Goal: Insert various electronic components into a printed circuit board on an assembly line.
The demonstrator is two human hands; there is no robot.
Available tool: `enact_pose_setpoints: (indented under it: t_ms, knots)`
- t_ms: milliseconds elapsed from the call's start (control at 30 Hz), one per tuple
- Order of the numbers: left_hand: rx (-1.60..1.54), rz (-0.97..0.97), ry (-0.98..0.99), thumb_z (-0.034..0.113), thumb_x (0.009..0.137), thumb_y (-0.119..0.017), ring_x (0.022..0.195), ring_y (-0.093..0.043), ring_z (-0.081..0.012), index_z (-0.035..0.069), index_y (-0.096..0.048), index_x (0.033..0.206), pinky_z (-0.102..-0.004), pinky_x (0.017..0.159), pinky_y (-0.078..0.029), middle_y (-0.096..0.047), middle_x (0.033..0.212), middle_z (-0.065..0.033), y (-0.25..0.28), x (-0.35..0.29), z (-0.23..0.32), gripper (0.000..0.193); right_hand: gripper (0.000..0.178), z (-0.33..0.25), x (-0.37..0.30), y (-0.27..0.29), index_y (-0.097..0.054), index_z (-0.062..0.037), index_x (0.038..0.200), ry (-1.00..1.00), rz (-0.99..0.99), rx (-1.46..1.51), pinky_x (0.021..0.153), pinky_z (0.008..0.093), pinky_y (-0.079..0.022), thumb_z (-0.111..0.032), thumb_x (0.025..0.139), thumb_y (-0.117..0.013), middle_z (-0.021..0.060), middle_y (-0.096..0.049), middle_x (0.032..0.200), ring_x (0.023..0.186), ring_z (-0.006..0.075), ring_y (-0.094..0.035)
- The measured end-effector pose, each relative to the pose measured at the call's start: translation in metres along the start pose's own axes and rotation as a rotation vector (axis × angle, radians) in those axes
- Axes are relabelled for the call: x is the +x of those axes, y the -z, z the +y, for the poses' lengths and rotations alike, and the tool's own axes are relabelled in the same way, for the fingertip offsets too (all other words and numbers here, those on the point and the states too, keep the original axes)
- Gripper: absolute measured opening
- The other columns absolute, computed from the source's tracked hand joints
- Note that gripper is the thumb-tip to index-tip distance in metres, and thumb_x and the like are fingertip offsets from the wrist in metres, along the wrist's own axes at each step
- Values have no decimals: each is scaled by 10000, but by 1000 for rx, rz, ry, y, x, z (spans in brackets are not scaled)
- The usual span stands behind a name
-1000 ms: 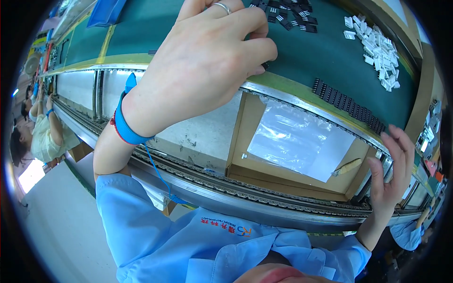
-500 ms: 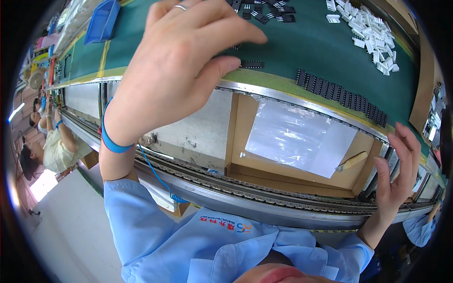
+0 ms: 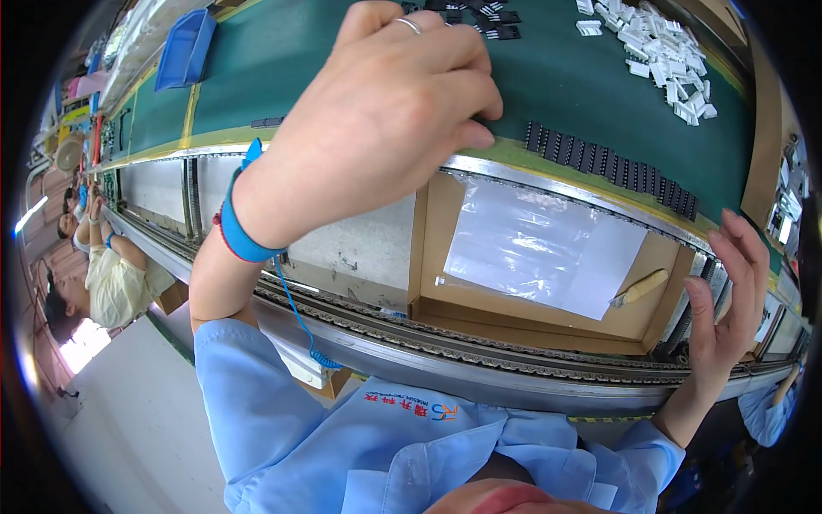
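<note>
Over the green mat [image 3: 548,77], my left hand [image 3: 390,124] is closed, fingers curled down and thumb drawn in beneath them. Whatever they hold is hidden under the hand. To its right, a row of black IC chips [image 3: 608,167] with pins along their sides lies side by side near the mat's front edge. Another black chip [image 3: 268,122] shows left of the wrist, which wears a blue wrist strap [image 3: 235,224] with a coiled cord. My right hand [image 3: 732,295] hangs open by the bench edge at the right, fingers apart, holding nothing.
White connectors [image 3: 664,56] are heaped at the far right, and black three-legged components [image 3: 505,17] lie at the back. A blue bin [image 3: 186,50] stands at the far left. Below the metal edge, a cardboard tray [image 3: 548,330] holds a clear bag [image 3: 531,248] and a wooden-handled tool [image 3: 640,289].
My left hand has moved to the right, its fingers curling tighter. The chip beside its thumb is now hidden, and one left of the wrist has come into view. My right hand barely moved.
</note>
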State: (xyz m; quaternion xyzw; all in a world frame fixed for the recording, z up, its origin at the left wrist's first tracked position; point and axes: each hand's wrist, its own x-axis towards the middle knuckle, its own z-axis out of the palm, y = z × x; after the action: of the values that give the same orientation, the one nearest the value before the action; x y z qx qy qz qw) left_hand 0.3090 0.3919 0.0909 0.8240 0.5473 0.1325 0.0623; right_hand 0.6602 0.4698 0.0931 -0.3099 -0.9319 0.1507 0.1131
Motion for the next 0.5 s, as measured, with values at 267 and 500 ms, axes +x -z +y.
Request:
enact_pose_setpoints:
  t_ms: [267,500]
  knots:
    - [33,31,29,85,747,-730,892,-556,-223,94,-699,998,-359,875,-341,-604,963,-40,8,-3,-2,253,370,4,-3,2,-623,-20,1216,-3,-9,-16,1010,407,-477,-199,899,-684,176,-534,1335,1207,321,-554]
    - [67,-112,-18,80,726,-732,883,-555,-216,116,-716,979,-355,861,-337,-612,945,-29,5,-4,-3,256,370,6,-3,2,-625,-28,1223,22,-19,-32,1008,402,-475,-213,907,-681,169,-533,1345,1210,312,-552]
